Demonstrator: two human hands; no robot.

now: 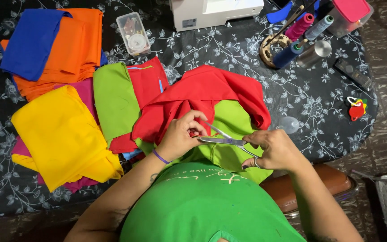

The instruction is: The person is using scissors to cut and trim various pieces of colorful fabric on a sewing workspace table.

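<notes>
The surface [229, 58], draped in a black floral cloth, is carrying everything. Folded fabrics in yellow [63, 139], orange [75, 49] and blue [30, 40] are lying at nine to eleven o'clock, a white sewing machine [213, 11] is sitting at twelve, and thread spools [303, 38] are clustering at one o'clock. At centre, the red fabric [202, 96] is lying bunched over green cloth [229, 130]. The left hand [180, 136] is pinching the red fabric's edge, while the right hand [274, 150] is gripping open scissors [222, 140], whose blades are meeting that pinched edge.
</notes>
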